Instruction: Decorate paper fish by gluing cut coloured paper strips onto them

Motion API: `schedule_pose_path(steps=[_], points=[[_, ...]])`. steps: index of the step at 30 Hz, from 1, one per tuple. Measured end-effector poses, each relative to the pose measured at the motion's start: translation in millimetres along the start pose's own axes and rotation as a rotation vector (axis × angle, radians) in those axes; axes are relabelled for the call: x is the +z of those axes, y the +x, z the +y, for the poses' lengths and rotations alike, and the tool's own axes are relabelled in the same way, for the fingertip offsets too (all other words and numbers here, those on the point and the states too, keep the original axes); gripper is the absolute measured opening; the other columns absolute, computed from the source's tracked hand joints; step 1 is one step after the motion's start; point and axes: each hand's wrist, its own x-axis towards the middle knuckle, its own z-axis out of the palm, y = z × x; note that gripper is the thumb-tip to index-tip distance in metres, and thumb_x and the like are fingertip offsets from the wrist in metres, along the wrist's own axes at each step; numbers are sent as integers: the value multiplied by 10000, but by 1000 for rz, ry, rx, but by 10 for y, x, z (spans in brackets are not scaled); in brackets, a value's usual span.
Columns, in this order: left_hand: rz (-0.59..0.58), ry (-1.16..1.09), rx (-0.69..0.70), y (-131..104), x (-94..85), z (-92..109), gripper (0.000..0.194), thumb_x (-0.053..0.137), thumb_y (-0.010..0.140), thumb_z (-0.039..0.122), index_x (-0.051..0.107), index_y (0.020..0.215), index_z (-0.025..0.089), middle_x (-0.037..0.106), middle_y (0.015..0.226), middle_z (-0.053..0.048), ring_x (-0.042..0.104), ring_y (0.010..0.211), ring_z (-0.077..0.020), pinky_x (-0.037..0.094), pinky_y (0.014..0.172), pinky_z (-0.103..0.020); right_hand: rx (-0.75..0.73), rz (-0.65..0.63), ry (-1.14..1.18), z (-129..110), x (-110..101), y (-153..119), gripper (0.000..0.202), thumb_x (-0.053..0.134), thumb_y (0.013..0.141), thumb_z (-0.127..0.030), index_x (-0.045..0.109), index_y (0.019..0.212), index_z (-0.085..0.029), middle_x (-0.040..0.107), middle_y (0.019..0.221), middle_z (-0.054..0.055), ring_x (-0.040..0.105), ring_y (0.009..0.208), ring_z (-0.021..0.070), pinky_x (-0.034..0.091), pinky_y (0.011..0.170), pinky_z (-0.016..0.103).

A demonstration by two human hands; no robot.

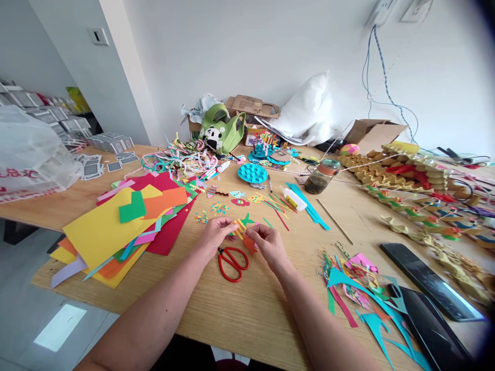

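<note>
Between my two hands is a small yellow striped paper cut-out (240,228). My left hand (214,236) pinches its left side, with fingers closed. At its right edge the thumb and finger of my right hand (269,246) are pressed together on it. Just below lie red-handled scissors (220,270), their blades partly hidden under my left hand. An orange paper piece (249,245) rests by my right fingertips, and a green paper cut-out (247,219) lies behind. Farther back are a red paper fish (240,202), a blue paper fish (237,194) and thin paper strips (279,211).
Coloured paper sheets (104,226) are heaped at left. A glue bottle (294,199), a glass jar (322,176) and a blue disc (251,173) stand behind. Paper scraps (373,322), two phones (429,278) and egg-carton pieces (386,172) occupy the right.
</note>
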Motion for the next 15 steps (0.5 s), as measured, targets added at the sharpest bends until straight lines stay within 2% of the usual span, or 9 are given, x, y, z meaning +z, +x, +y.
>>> schedule_pose_path(steps=[15], points=[[1, 10, 10, 9, -3, -17, 267, 796, 571, 359, 684, 679, 142, 699, 654, -31, 604, 515, -119, 502, 542, -249, -13, 19, -18, -9, 5, -8, 348, 650, 716, -495, 645, 673, -150, 531, 549, -17, 424, 515, 111, 317, 490, 248]])
